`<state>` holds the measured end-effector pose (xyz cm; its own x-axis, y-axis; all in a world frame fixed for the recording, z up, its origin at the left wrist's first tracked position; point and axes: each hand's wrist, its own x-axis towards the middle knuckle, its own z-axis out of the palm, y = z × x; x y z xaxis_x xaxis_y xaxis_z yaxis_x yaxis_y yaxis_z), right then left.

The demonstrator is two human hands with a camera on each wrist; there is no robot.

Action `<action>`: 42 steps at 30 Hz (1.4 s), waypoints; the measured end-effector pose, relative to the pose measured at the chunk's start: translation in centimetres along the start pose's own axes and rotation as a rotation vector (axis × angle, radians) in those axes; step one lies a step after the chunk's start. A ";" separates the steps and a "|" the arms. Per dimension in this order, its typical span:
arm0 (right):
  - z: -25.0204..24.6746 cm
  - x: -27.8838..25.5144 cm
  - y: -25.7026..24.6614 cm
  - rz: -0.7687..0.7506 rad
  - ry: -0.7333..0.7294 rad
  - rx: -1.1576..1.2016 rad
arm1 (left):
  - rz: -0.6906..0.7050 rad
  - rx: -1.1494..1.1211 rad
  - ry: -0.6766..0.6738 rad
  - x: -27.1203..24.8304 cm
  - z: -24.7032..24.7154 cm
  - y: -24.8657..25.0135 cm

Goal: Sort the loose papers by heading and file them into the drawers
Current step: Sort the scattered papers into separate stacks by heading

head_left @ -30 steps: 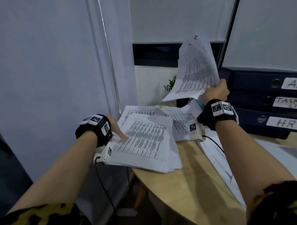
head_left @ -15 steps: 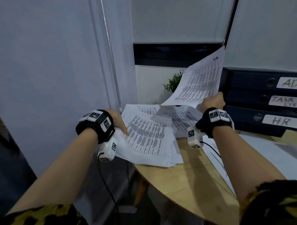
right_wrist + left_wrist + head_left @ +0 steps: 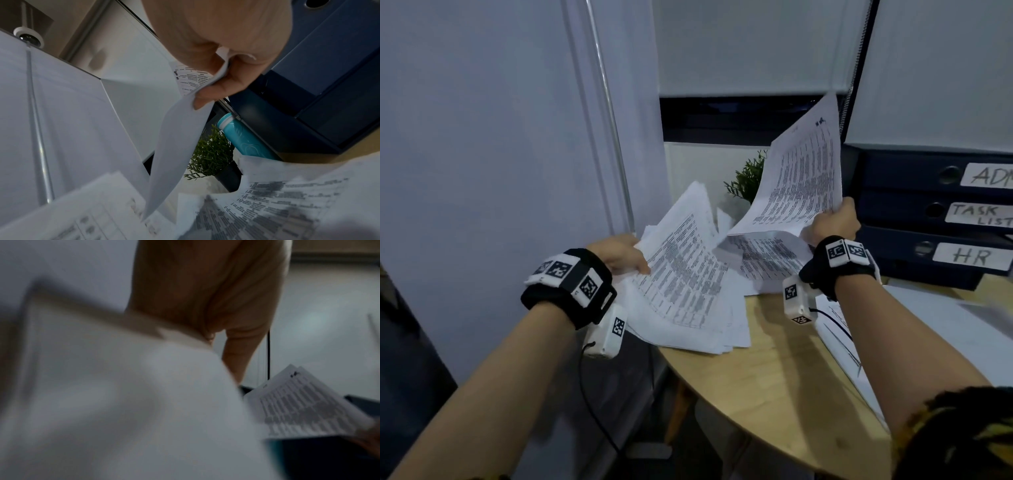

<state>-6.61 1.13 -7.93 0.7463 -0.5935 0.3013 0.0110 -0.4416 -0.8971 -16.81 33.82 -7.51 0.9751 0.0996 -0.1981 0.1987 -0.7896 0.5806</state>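
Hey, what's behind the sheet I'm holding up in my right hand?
Behind the raised sheet sit a small green plant in a dark pot and a teal bottle, beside the blue drawers. The sheet hides the bottle from the head view.

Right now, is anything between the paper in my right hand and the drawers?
Nothing visible blocks it. The right hand pinches the raised sheet beside the labelled drawers; all three look shut, so one needs opening first.

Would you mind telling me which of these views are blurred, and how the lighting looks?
Head view: dim, mostly sharp; drawer labels readable. Left wrist view: heavily blurred, the near papers a grey smear. Right wrist view: the pinched sheet and plant sharp, the bottom papers smeared.
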 end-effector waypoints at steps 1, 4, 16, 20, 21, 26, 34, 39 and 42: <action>-0.1 0.1 0.0 -0.009 0.006 0.000 | 0.037 -0.042 0.001 0.1 -0.4 -0.2; -0.6 0.0 -0.1 -0.032 0.020 0.019 | 0.133 -0.157 -0.076 -0.6 -1.4 -0.4; 2.7 -0.9 2.0 0.358 -0.417 0.267 | 0.035 -0.282 -0.246 0.5 -1.3 -2.8; 5.6 -1.9 3.4 0.603 -0.536 0.491 | -0.002 -0.444 -0.332 0.4 -0.7 -2.8; 6.0 -2.3 3.8 0.642 -0.587 0.541 | -0.006 -0.463 -0.327 0.0 -0.4 -2.5; 6.7 -3.0 7.4 0.591 -0.624 0.516 | 0.026 -0.460 -0.183 -0.1 -1.5 -2.5; 6.5 -1.7 7.3 0.427 -0.486 0.246 | 0.001 -0.242 0.289 -0.6 -6.6 -2.0; 7.1 -1.9 6.1 0.361 -0.530 0.245 | 0.121 -0.329 0.473 -0.8 -7.6 -0.6; 7.4 -2.3 4.3 0.240 -0.581 0.246 | 0.262 -0.457 0.588 -1.7 -8.5 0.9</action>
<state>-3.34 5.63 -14.86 0.9829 -0.1675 -0.0764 -0.0998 -0.1357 -0.9857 -17.41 38.12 0.07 0.8623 0.3496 0.3662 -0.1485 -0.5169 0.8431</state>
